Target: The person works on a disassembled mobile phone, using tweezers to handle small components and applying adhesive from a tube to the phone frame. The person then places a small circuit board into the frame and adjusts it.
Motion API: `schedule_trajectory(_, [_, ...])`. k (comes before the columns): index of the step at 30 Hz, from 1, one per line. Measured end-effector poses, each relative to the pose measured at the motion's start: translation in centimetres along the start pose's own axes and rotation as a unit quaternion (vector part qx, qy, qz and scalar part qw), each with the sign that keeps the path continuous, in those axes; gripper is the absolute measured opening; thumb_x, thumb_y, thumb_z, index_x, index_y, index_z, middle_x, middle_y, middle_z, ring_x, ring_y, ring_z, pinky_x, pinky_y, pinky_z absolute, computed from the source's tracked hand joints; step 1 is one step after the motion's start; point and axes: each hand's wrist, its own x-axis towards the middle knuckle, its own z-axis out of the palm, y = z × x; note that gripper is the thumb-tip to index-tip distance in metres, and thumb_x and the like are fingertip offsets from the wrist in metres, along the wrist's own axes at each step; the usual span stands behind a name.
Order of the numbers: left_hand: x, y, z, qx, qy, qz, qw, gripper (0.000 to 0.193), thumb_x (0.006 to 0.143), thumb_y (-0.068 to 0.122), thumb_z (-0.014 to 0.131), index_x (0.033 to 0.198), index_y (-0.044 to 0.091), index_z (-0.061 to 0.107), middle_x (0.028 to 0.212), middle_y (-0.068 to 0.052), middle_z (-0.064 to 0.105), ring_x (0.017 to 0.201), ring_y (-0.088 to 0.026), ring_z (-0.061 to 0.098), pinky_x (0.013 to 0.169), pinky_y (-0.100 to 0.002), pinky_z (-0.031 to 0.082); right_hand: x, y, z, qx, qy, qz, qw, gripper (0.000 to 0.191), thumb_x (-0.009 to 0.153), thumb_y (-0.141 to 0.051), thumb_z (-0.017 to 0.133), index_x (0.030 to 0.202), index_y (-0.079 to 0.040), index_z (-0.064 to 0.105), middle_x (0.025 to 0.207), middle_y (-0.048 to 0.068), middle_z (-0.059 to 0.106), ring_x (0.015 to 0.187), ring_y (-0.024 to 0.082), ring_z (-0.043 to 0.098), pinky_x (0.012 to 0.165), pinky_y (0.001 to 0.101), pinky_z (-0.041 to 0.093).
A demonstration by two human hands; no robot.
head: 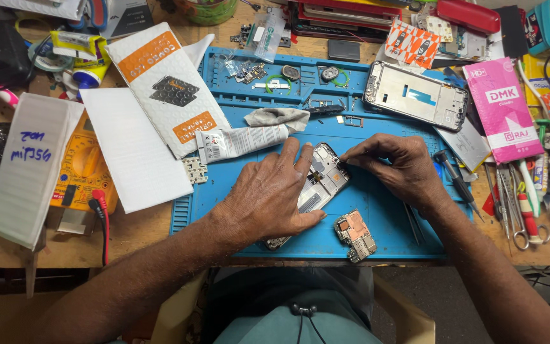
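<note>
An opened phone body (321, 183) lies face down on the blue work mat (377, 210), its inner parts showing. My left hand (268, 191) lies flat over its lower half and pins it down. My right hand (393, 162) has its fingertips pinched at the phone's upper right edge, on a small part I cannot make out. A loose circuit board (354, 234) rests on the mat just below the phone. A grey phone frame (416, 95) sits at the mat's upper right.
A white tube (243, 141) and a grey cloth (278, 116) lie above my left hand. White padded envelopes (167, 83) and a yellow multimeter (84, 169) crowd the left. Screwdrivers, tweezers and scissors (520, 204) and a pink box (503, 108) fill the right.
</note>
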Motion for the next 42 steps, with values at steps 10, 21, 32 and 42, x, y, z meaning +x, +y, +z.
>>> schedule_trajectory(10, [0.2,-0.4,0.0,-0.009,-0.003,0.003,1.0,0.103,0.07,0.053,0.083,0.138,-0.011,0.04,0.119,-0.03,0.048,0.093,-0.039,0.068,0.061,-0.046,0.062,0.9,0.5,-0.3,0.016,-0.031,-0.003,0.999,0.013,0.087,-0.005,0.076,0.1,-0.008,0.079,0.097,0.005,0.081,0.094,0.012,0.077,0.086,0.0278,0.064])
schedule_trajectory(21, [0.2,-0.5,0.2,0.0,-0.008,0.005,1.0,0.099,0.07,0.054,0.083,0.134,-0.01,0.042,0.117,-0.027,0.048,0.09,-0.037,0.067,0.059,-0.046,0.062,1.5,-0.5,-0.9,-0.094,-0.071,-0.077,0.99,0.021,0.084,-0.001,0.075,0.103,-0.011,0.079,0.101,0.004,0.081,0.096,0.014,0.078,0.079,0.0288,0.065])
schedule_trajectory(32, [0.0,-0.5,0.4,0.006,0.01,0.017,1.0,0.101,0.07,0.054,0.082,0.134,-0.012,0.043,0.119,-0.029,0.047,0.089,-0.038,0.068,0.058,-0.045,0.061,-0.4,0.1,-0.4,-0.144,-0.031,-0.252,0.957,0.02,0.082,0.003,0.076,0.099,-0.007,0.073,0.111,0.009,0.077,0.103,0.022,0.077,0.088,0.0317,0.063])
schedule_trajectory(42, [0.0,-0.7,0.4,-0.002,0.009,0.016,1.0,0.1,0.07,0.054,0.083,0.132,-0.012,0.043,0.119,-0.028,0.047,0.089,-0.038,0.068,0.059,-0.047,0.061,-0.3,-0.1,0.4,-0.047,0.005,-0.101,0.994,0.016,0.088,-0.001,0.077,0.103,-0.007,0.077,0.102,0.005,0.08,0.095,0.013,0.077,0.084,0.0277,0.064])
